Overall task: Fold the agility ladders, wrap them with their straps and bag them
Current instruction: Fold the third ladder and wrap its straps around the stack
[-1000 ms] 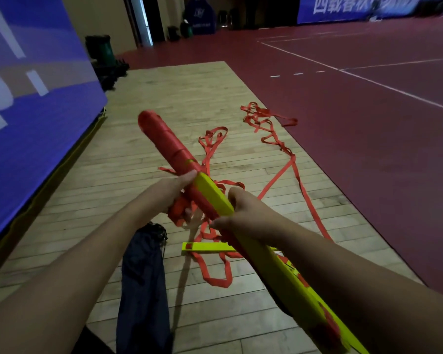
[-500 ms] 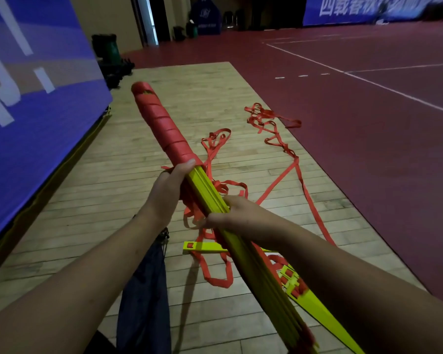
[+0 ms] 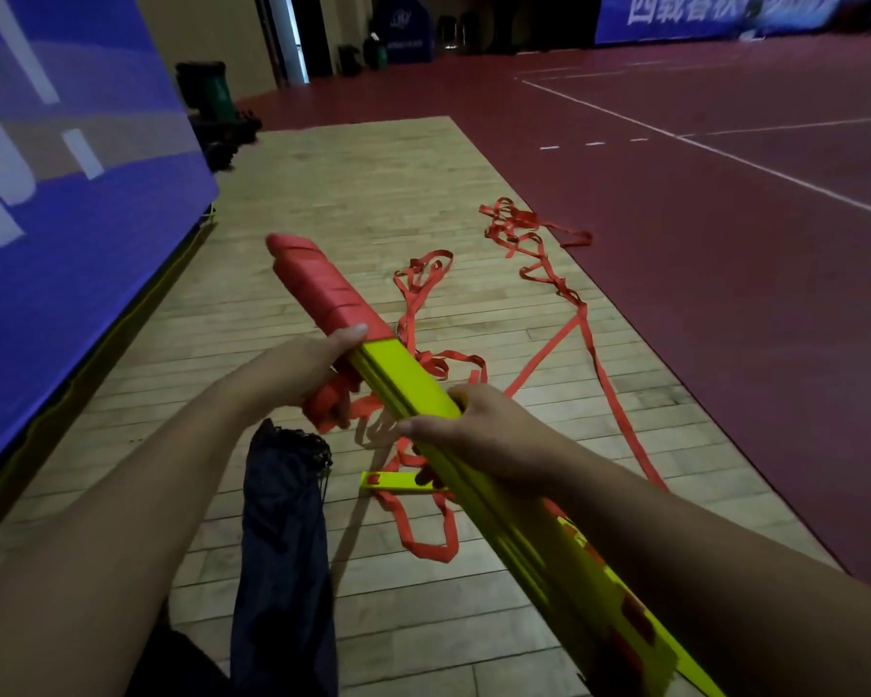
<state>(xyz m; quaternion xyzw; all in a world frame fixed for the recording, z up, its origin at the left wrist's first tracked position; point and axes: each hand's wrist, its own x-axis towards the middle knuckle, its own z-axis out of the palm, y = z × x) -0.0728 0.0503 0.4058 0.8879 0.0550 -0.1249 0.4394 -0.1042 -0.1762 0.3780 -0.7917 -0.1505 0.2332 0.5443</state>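
Rolled since half a second ago, the rung bundle (image 3: 408, 382) now shows a flat yellow face upward between your hands. Your left hand (image 3: 298, 379) curls round the edge of the strap wrap (image 3: 323, 289), pinching loose strap (image 3: 325, 412) beneath; your right hand (image 3: 478, 435) clasps the bare rungs nearer you. Expect stiff, light, slick slats and limp webbing: grip the stack's middle, keeping the strap taut.
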